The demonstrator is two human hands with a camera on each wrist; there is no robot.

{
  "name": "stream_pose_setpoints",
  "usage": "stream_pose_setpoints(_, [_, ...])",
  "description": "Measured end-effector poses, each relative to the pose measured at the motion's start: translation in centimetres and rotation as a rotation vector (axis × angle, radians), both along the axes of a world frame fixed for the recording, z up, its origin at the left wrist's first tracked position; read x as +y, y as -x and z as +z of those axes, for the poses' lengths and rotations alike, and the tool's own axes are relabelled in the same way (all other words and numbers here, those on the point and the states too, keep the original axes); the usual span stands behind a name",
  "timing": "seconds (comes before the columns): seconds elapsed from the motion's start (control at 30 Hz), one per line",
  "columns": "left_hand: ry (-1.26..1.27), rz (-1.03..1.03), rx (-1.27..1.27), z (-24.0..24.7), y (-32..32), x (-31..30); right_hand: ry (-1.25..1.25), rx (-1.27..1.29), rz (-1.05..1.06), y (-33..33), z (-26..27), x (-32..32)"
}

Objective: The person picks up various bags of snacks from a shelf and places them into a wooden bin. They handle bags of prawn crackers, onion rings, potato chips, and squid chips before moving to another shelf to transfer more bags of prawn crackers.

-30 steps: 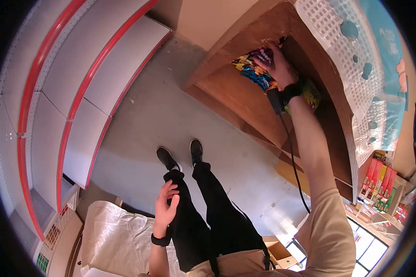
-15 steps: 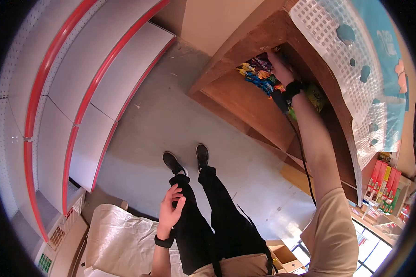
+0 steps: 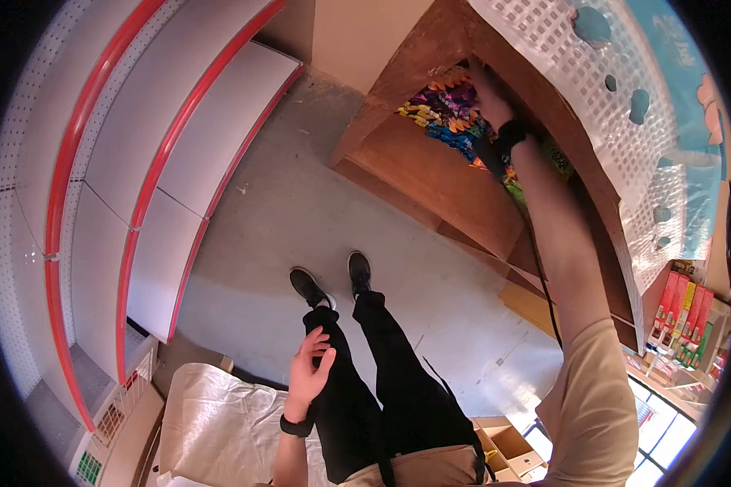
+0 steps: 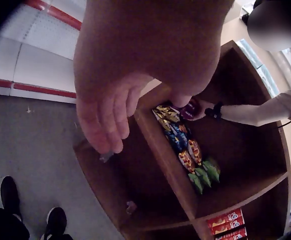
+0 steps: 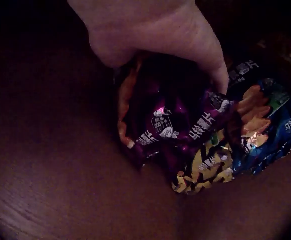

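My right hand reaches deep into a brown wooden shelf compartment. In the right wrist view it grips a shiny purple chip bag from above, thumb at the bag's right side; the other fingers are hidden behind it. A yellow chip bag and a blue chip bag stand close to the right of it. The row continues with orange-red snack bags and green snack bags in the left wrist view. My left hand hangs in front of my leg, fingers loosely bent, holding nothing.
White shelves with red edges line the left side. A perforated white sheet hangs over the unit's top. Red boxes fill a neighbouring compartment. A cable runs along my right arm. A silvery cover lies at lower left.
My right hand has gone further into the compartment's back corner with the purple bag, which now sits among the other bags. The left hand stays loosely bent, only slightly shifted in view.
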State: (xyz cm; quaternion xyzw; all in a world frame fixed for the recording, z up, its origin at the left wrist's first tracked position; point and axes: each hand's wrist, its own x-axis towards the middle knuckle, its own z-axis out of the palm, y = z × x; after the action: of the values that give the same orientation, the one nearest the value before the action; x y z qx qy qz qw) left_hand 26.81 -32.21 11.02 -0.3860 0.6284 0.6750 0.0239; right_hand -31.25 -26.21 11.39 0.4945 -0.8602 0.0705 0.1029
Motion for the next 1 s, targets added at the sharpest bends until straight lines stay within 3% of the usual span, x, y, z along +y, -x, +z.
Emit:
stream_pose_setpoints(0.03, [-0.001, -0.002, -0.003, 0.0, 0.0, 0.0, 0.085, -0.205, 0.056, 1.2, -0.3, -0.2])
stream_pose_setpoints(0.13, [0.003, -0.014, -0.019, -0.1, -0.3, 0.1, 0.18, -0.449, 0.086, 3.2, -1.2, -1.2])
stream_pose_setpoints(0.4, [-0.001, -0.027, -0.056, -0.3, -0.3, 0.5, 0.221, -0.454, -0.123, 3.0, -2.3, -2.0])
stream_pose_setpoints(1.0, [0.04, -0.05, -0.055, -0.1, -1.0, 0.8, 0.31, -0.469, -0.23, 1.6, -3.5, 0.5])
